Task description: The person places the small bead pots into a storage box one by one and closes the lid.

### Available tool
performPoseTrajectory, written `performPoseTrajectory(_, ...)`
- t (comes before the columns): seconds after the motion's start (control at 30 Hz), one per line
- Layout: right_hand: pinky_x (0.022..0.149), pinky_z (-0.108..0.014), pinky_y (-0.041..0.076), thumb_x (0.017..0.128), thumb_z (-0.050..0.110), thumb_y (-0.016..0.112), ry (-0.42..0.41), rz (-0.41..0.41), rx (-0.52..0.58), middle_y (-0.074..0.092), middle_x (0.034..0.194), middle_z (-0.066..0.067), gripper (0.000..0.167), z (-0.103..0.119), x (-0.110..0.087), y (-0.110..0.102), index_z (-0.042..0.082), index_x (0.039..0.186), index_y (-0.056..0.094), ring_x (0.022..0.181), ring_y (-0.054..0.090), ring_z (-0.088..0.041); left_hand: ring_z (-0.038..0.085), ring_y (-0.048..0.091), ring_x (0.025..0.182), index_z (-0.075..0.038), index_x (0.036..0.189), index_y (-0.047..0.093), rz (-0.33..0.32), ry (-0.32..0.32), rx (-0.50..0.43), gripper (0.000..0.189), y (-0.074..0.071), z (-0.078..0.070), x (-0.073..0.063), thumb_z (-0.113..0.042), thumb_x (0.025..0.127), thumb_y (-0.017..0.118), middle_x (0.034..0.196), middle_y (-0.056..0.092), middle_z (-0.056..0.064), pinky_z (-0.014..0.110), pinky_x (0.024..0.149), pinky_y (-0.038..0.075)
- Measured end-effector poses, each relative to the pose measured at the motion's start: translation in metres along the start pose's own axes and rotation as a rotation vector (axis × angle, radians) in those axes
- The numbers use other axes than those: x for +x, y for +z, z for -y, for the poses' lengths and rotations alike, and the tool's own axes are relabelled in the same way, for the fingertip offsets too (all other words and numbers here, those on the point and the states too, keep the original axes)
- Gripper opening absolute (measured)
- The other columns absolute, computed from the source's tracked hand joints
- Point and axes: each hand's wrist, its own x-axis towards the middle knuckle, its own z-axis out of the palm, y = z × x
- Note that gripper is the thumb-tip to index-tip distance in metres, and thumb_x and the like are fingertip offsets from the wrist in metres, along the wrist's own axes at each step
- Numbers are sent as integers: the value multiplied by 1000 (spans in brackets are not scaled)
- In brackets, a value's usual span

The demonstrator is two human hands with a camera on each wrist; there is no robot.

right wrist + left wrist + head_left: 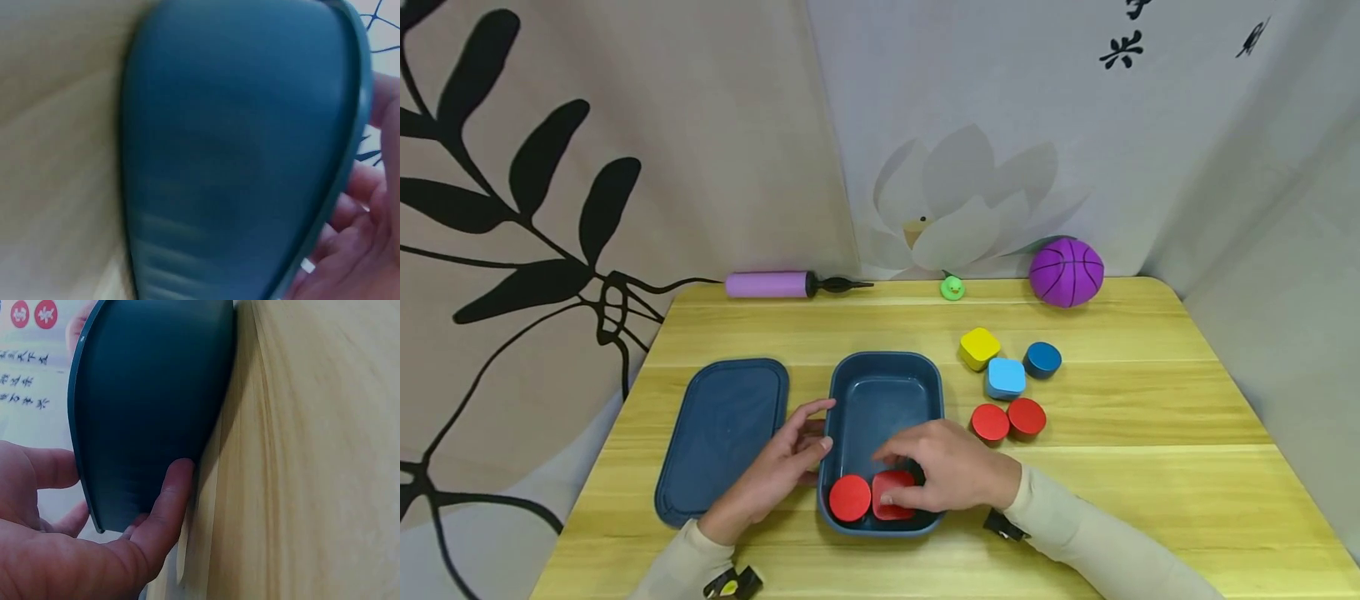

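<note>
A dark blue open box [886, 417] stands on the table. Inside its near end lie a red round block [850, 498] and a red square block [892, 493], side by side. My left hand [790, 458] rests against the box's left side, fingers loosely extended; the left wrist view shows the thumb [172, 500] along the outer wall. Above the square block, my right hand [951, 467] reaches over the box's right rim. Its thumb and fingertips are apart and the thumb covers part of that block. In the right wrist view, the box wall [231, 150] hides the blocks.
The blue lid [722, 442] lies left of the box. To the right are yellow [979, 347], light blue [1005, 378], dark blue [1042, 359] and two red round blocks [1027, 417]. A purple pump [767, 284], green duck [952, 288] and purple ball [1067, 272] line the back edge.
</note>
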Motion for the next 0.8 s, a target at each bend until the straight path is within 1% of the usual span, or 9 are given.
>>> performPoseTrajectory(0.2,85,-30,62,97,39,78,-11,-115,56,80,109,-1,36,-6,-4,-12,14,124,75,96,75,-11,34,58,126,-22,165,29,-5,0,11,59,0,-1,-1,-29,112,55,155,43,28,42,82,62)
performPoseTrajectory(0.3,83,-35,63,96,34,79,8,-165,74,80,109,0,32,-9,-7,-20,15,122,75,94,76,-14,35,57,127,-24,165,30,-16,-4,6,59,0,-1,0,-28,112,56,155,44,27,42,82,62)
performPoseTrajectory(0.5,83,-36,63,95,29,81,78,-241,59,80,110,3,29,-16,-15,-35,17,121,76,94,75,-12,36,57,129,-28,164,33,-26,-11,4,56,1,0,1,-27,112,56,155,45,24,43,83,62)
performPoseTrajectory(0.53,83,-36,63,94,28,82,87,-258,56,80,109,3,29,-17,-17,-37,17,121,76,94,76,-12,37,57,129,-27,164,33,-25,-8,4,57,1,0,1,-27,112,56,155,45,24,43,83,62)
performPoseTrajectory(0.57,80,-35,63,94,27,82,95,-274,59,80,108,2,30,-19,-19,-39,16,121,76,94,75,-12,37,57,130,-27,164,33,-25,-6,2,57,1,0,1,-27,112,56,155,45,24,43,83,63)
performPoseTrajectory(0.73,77,-35,63,92,23,83,123,-343,28,81,106,0,31,-31,-27,-51,14,122,76,92,74,-13,39,56,132,-27,164,33,-24,-1,-8,57,1,0,0,-26,112,57,156,44,25,45,84,63)
performPoseTrajectory(0.77,77,-35,63,92,22,83,126,-356,21,81,106,0,31,-35,-29,-53,14,121,76,92,74,-14,40,55,133,-27,164,33,-24,-3,-10,57,1,1,1,-26,112,56,156,44,25,45,85,63)
performPoseTrajectory(0.8,79,-37,63,92,21,83,129,-371,6,81,106,1,31,-38,-31,-56,14,121,76,92,74,-14,40,55,133,-27,164,33,-23,-3,-11,57,1,1,1,-26,112,57,157,44,25,45,85,63)
